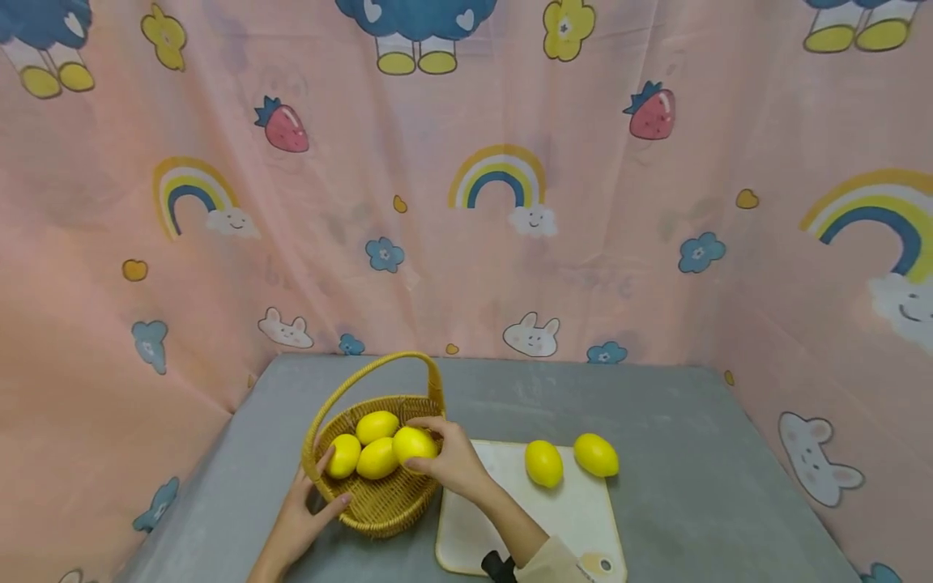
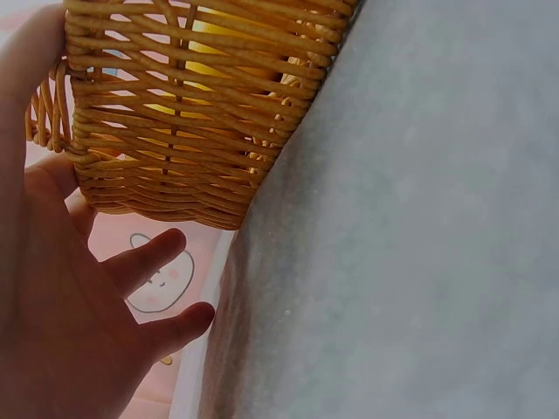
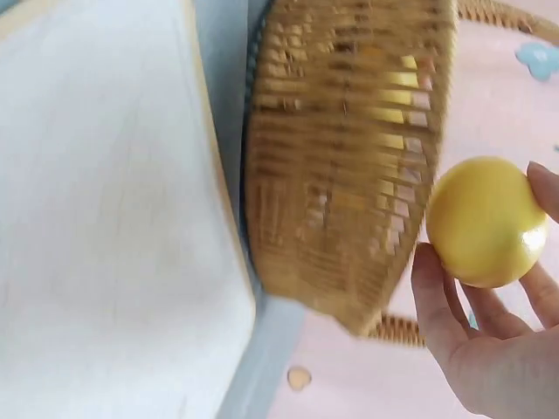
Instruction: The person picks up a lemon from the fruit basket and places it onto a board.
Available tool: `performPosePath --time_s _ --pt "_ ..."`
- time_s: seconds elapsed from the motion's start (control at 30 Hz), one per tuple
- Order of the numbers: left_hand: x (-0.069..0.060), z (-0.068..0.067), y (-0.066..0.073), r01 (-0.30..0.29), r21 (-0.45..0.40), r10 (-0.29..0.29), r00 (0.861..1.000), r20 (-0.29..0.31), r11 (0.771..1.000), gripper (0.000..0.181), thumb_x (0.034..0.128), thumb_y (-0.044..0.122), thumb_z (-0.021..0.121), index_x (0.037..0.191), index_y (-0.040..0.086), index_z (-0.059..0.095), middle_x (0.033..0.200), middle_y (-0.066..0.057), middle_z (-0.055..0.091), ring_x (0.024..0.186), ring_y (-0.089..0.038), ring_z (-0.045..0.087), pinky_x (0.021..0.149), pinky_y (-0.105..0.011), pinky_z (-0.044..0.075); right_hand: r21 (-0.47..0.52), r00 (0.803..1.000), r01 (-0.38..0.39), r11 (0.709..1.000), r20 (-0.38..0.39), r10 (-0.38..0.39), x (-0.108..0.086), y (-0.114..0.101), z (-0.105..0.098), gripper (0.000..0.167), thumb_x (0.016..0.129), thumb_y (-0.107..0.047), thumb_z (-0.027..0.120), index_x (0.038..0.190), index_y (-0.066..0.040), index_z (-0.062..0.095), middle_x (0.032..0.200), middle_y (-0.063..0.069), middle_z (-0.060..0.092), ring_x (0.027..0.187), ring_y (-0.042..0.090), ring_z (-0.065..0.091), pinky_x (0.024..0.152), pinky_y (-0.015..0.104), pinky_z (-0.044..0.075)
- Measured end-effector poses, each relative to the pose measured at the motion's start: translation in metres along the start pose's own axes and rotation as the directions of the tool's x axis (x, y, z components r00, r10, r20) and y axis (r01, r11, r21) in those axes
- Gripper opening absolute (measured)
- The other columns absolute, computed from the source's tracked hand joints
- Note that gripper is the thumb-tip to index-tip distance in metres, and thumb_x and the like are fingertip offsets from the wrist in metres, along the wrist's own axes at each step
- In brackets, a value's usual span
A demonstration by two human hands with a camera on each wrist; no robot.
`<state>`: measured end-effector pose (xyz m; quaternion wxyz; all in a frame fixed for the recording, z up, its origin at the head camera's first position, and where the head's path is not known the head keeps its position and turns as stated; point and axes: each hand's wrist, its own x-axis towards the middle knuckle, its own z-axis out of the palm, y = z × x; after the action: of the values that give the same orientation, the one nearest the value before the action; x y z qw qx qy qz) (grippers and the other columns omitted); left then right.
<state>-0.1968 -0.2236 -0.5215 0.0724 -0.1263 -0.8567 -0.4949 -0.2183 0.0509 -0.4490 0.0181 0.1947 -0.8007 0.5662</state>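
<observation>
A wicker basket [image 1: 386, 506] with a tall handle holds several lemons [image 1: 377, 427] on the left of the table. My right hand [image 1: 459, 465] pinches a lemon [image 1: 413, 446] between thumb and fingers at the basket's right rim; in the right wrist view that lemon [image 3: 486, 222] shows beside the wicker wall [image 3: 341, 175]. My left hand [image 1: 297, 514] grips the basket's left rim, thumb over the near edge. The left wrist view has this hand [image 2: 79, 297] against the woven side [image 2: 192, 131], two fingers standing away from it.
A white cutting board [image 1: 481, 518] lies right of the basket. One lemon [image 1: 543, 464] rests on it, and another [image 1: 596, 455] sits at its back right corner. Behind the grey table [image 1: 700, 486] hangs a pink patterned curtain [image 1: 437, 283].
</observation>
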Motion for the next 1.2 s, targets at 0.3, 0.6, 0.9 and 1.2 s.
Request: performPosePath --time_s 0.3,0.6,0.9,1.2 --pt "-0.001 -0.001 0.000 -0.004 0.004 0.004 1.000 -0.003 1.000 0.074 0.0911 0.017 0.074 0.155 0.011 0.037 0.164 -0.020 0.010 0.144 -0.053 0.013 0.105 -0.075 0.022 0.036 0.989 -0.055 0.998 -0.133 0.059 -0.008 0.013 -0.038 0.051 0.084 -0.005 0.079 0.131 0.002 0.062 0.130 0.017 0.061 0.110 0.035 0.057 0.086 0.045 0.054" --pt "-0.001 -0.002 0.001 0.015 0.019 -0.015 1.000 -0.002 1.000 0.075 0.0916 0.019 0.074 0.156 0.012 0.036 0.164 -0.022 0.009 0.144 -0.054 0.012 0.103 -0.077 0.020 -0.100 0.968 -0.148 0.984 -0.217 0.124 -0.020 0.029 -0.053 0.049 0.079 0.000 0.081 0.125 0.004 0.065 0.126 0.021 0.063 0.104 0.037 0.059 0.082 0.045 0.055" --pt "0.000 -0.002 0.003 0.024 0.011 -0.024 1.000 0.004 1.000 0.075 0.0914 0.020 0.074 0.156 0.011 0.036 0.164 -0.023 0.008 0.144 -0.055 0.011 0.104 -0.077 0.019 -0.223 0.975 -0.184 0.957 -0.168 0.148 -0.027 0.045 -0.052 0.049 0.075 0.004 0.082 0.121 0.009 0.065 0.120 0.022 0.066 0.114 0.043 0.059 0.093 0.055 0.050" --pt "0.001 -0.001 0.005 0.038 0.009 -0.038 0.999 0.019 0.999 0.075 0.0922 0.021 0.073 0.156 0.012 0.035 0.164 -0.023 0.007 0.144 -0.055 0.010 0.104 -0.077 0.018 -0.244 0.966 -0.229 0.942 -0.180 0.188 -0.030 0.052 -0.051 0.049 0.074 0.004 0.082 0.120 0.008 0.066 0.119 0.023 0.066 0.117 0.044 0.057 0.096 0.057 0.047"
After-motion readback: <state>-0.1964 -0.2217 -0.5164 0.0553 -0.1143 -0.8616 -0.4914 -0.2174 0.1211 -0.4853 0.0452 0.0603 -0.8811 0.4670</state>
